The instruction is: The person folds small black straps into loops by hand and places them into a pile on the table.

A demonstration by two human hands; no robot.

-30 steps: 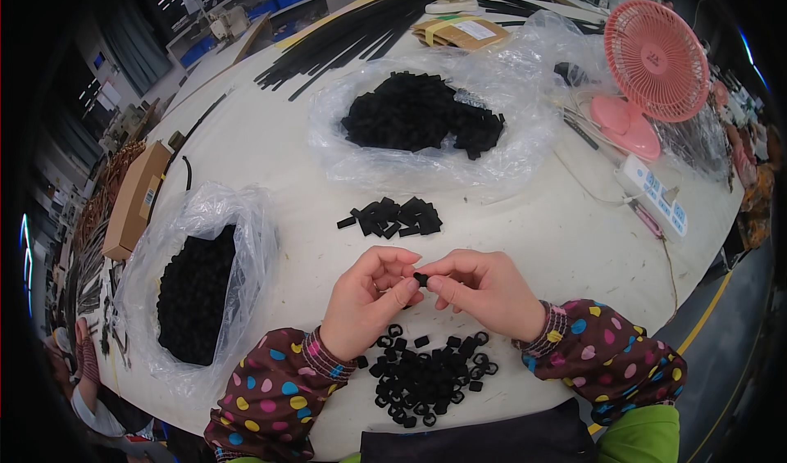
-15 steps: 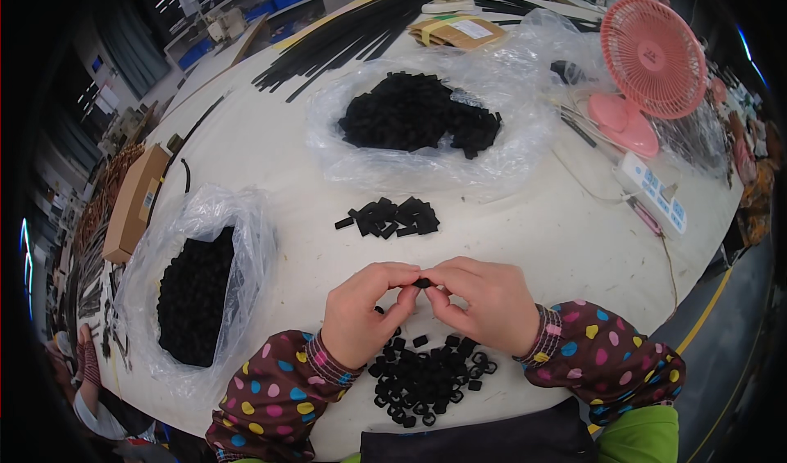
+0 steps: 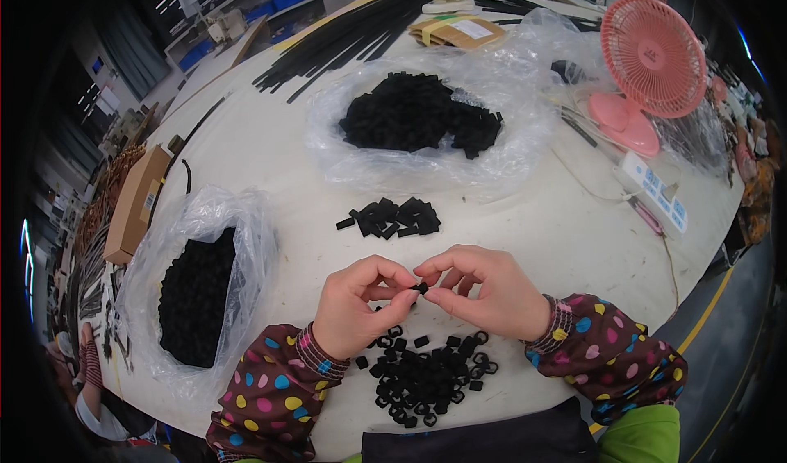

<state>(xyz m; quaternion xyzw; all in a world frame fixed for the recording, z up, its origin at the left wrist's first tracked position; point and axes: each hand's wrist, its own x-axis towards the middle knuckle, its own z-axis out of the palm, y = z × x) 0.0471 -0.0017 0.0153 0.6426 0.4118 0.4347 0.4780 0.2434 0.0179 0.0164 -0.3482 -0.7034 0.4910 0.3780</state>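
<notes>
Here, head view only. Left hand (image 3: pixel 357 309) curled, fingers bent in, thumb and forefinger pinched on a small black piece (image 3: pixel 420 287). Right hand (image 3: pixel 484 289) likewise curled, its fingertips (image 3: pixel 434 293) pinched on the same piece from the other side, so both hands meeting at it, just above the white table (image 3: pixel 525 217) near its front edge. Too small to tell which way the piece points or where its long axis runs; mostly hidden between the fingertips.

Directly beneath the hands, at the front edge: a loose heap of small black rings and blocks (image 3: pixel 426 373), spread flat on the table, touching neither hand as far as can be seen. Just beyond the hands, toward the table's middle: a small cluster of black blocks (image 3: pixel 393 217), well apart from the heap.

At the left edge: an open clear plastic bag (image 3: pixel 238 242) filled with black parts, with a brown cardboard box (image 3: pixel 135 205) beside it. Toward the far edge: a second clear bag (image 3: pixel 508 152) with a larger black pile (image 3: pixel 418 119). At the right edge: a pink desk fan (image 3: pixel 652 57), upright, with a white power strip (image 3: pixel 656 197) near its base. At the far edge: long black strips (image 3: pixel 352 41) lying in a bundle.
</notes>
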